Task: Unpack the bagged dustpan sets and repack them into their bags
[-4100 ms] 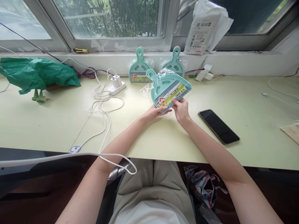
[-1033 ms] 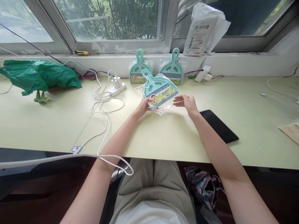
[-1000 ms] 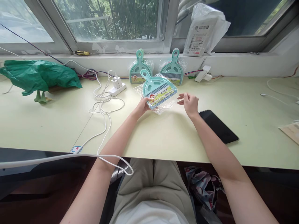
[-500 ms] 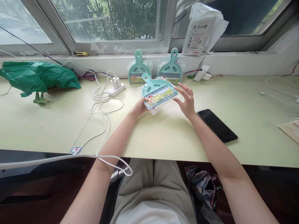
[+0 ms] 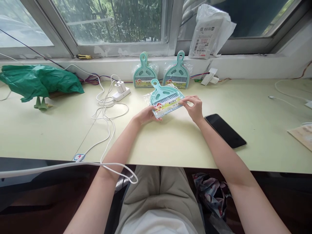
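A mint-green dustpan and brush set (image 5: 167, 98) in clear plastic wrap, with a printed label across its bristles, is held tilted above the table. My left hand (image 5: 145, 115) grips its lower left corner, thumb in front and fingers underneath. At the right edge, my right hand (image 5: 193, 106) is closed, pinching the wrap or label between thumb and fingers. Behind it, more wrapped dustpan sets lean on the wall under the window: one group at the left (image 5: 144, 72), another at the right (image 5: 177, 72).
A black phone (image 5: 225, 130) lies right of my right forearm. White cables (image 5: 105, 110) and a white power strip (image 5: 121, 94) are on the left. Farther left is a green plastic bag (image 5: 41, 79). A white parcel (image 5: 207, 34) stands on the sill.
My right hand has closed from spread fingers onto the set's right edge. The set has turned slightly, its label now facing me more.
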`<state>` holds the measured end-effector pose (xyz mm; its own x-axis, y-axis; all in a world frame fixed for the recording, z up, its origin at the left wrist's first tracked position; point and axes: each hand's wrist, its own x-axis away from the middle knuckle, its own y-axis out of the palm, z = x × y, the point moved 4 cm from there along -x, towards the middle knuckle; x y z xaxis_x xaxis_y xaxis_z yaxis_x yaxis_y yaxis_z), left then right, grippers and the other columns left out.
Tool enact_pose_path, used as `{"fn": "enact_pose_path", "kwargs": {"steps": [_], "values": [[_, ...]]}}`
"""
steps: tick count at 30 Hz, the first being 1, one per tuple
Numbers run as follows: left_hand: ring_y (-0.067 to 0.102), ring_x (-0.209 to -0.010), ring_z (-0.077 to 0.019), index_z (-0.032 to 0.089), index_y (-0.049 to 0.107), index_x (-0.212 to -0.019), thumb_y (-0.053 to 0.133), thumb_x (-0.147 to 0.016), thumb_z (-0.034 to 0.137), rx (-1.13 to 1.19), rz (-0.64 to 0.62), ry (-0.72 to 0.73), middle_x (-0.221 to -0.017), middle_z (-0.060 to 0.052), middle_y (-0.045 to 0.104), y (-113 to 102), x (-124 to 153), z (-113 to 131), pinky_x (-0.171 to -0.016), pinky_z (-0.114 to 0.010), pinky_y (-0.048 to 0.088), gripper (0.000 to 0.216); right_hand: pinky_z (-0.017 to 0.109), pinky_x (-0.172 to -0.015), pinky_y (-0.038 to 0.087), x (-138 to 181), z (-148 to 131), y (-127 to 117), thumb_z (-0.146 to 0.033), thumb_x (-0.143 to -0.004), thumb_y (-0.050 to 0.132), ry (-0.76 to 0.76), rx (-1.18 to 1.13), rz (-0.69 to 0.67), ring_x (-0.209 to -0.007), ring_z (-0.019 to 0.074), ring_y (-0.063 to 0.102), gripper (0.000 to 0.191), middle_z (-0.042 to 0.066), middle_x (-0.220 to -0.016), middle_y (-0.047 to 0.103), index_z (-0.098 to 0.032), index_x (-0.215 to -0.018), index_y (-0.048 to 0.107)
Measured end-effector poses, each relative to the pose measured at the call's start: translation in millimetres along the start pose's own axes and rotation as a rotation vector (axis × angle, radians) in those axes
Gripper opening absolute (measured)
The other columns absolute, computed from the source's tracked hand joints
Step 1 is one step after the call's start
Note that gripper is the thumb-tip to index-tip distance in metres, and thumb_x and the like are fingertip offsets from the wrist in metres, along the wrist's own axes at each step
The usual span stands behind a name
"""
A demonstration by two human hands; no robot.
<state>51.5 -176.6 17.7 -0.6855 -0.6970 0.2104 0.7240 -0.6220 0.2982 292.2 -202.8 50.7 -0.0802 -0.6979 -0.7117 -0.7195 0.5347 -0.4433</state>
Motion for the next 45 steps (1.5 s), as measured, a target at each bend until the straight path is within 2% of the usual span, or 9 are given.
{"fn": "enact_pose_path", "kwargs": {"steps": [12,19,23,26,30,32,38,42,45], "values": [[0.072,-0.074,-0.0250,0.010,0.046,-0.126,0.052,-0.077,0.023,-0.057,-0.063,0.021,-0.102,-0.014,0.072,6.9,-2.7,-4.1,-0.067,-0.037,0.059,0.051,0.044,-0.094,0.046,3.4,5.1,2.3,-0.033,-0.079,0.070,0.003,-0.023,0.047,-0.098,0.0238,0.059,0.011,0.007,-0.103,0.061,-0.022,-0.077,0.071],[0.073,-0.073,-0.0259,0.011,0.045,-0.126,0.055,-0.076,0.024,-0.100,-0.069,0.002,-0.099,-0.014,0.073,4.2,-3.1,-7.1,-0.064,-0.036,0.059,0.053,0.044,-0.091,0.051,8.4,21.8,18.1,-0.032,-0.077,0.067,0.194,-0.192,-0.138,-0.110,0.0264,0.058,0.014,0.009,-0.113,0.058,-0.021,-0.086,0.068],[0.073,-0.073,-0.0269,0.013,0.042,-0.128,0.056,-0.075,0.024,-0.112,-0.083,-0.008,-0.097,-0.013,0.073,2.0,-2.4,-7.7,-0.065,-0.037,0.058,0.056,0.041,-0.085,0.055,11.8,33.0,25.8,-0.036,-0.073,0.071,0.351,-0.433,-0.188,-0.098,0.0222,0.063,0.055,0.006,-0.125,0.058,-0.030,-0.125,0.053],[0.073,-0.073,-0.0280,0.014,0.040,-0.129,0.057,-0.074,0.025,-0.123,-0.068,-0.009,-0.097,-0.013,0.073,0.9,-1.6,-6.8,-0.065,-0.038,0.058,0.059,0.041,-0.086,0.055,14.0,39.3,29.1,-0.042,-0.067,0.077,0.501,-0.618,-0.218,-0.095,0.0215,0.065,0.083,0.004,-0.116,0.065,-0.034,-0.139,0.038],[0.073,-0.070,-0.0268,0.018,0.031,-0.136,0.060,-0.075,0.028,-0.166,-0.034,-0.010,-0.098,-0.012,0.072,2.9,0.3,-4.8,-0.067,-0.041,0.058,0.069,0.042,-0.084,0.055,19.6,44.3,35.6,-0.049,-0.059,0.082,0.654,-0.744,-0.366,-0.091,0.0237,0.066,0.063,0.004,-0.099,0.071,-0.024,-0.114,0.063],[0.073,-0.070,-0.0252,0.022,0.028,-0.139,0.062,-0.077,0.032,-0.204,-0.015,0.002,-0.102,-0.012,0.071,6.1,2.3,-2.6,-0.070,-0.041,0.059,0.072,0.042,-0.082,0.056,21.1,47.6,35.5,-0.049,-0.055,0.084,0.689,-0.736,-0.349,-0.087,0.0229,0.067,0.055,0.004,-0.096,0.072,-0.021,-0.099,0.067],[0.073,-0.079,-0.0253,0.025,0.033,-0.140,0.068,-0.077,0.048,-0.280,-0.024,0.065,-0.121,-0.018,0.064,16.4,7.7,3.4,-0.074,-0.040,0.059,0.075,0.040,-0.072,0.056,19.2,54.0,31.7,-0.049,-0.050,0.084,0.715,-0.668,-0.251,-0.079,0.0215,0.066,0.054,0.004,-0.092,0.071,-0.021,-0.093,0.066],[0.072,-0.084,-0.0235,0.026,0.026,-0.143,0.081,-0.066,0.035,-0.346,0.033,0.124,-0.122,-0.018,0.063,15.4,3.3,1.7,-0.075,-0.037,0.058,0.095,0.040,-0.069,0.057,18.1,56.6,29.7,-0.052,-0.047,0.084,0.717,-0.655,-0.209,-0.079,0.0219,0.066,0.058,0.004,-0.091,0.070,-0.022,-0.092,0.062],[0.071,-0.078,-0.0188,0.024,0.030,-0.139,0.078,-0.069,0.036,-0.354,0.146,0.151,-0.122,-0.017,0.063,11.3,-4.0,-2.9,-0.068,-0.032,0.058,0.085,0.041,-0.074,0.057,17.7,56.3,28.8,-0.053,-0.049,0.083,0.688,-0.658,-0.179,-0.079,0.0202,0.065,0.058,0.002,-0.090,0.069,-0.024,-0.092,0.057]]}}
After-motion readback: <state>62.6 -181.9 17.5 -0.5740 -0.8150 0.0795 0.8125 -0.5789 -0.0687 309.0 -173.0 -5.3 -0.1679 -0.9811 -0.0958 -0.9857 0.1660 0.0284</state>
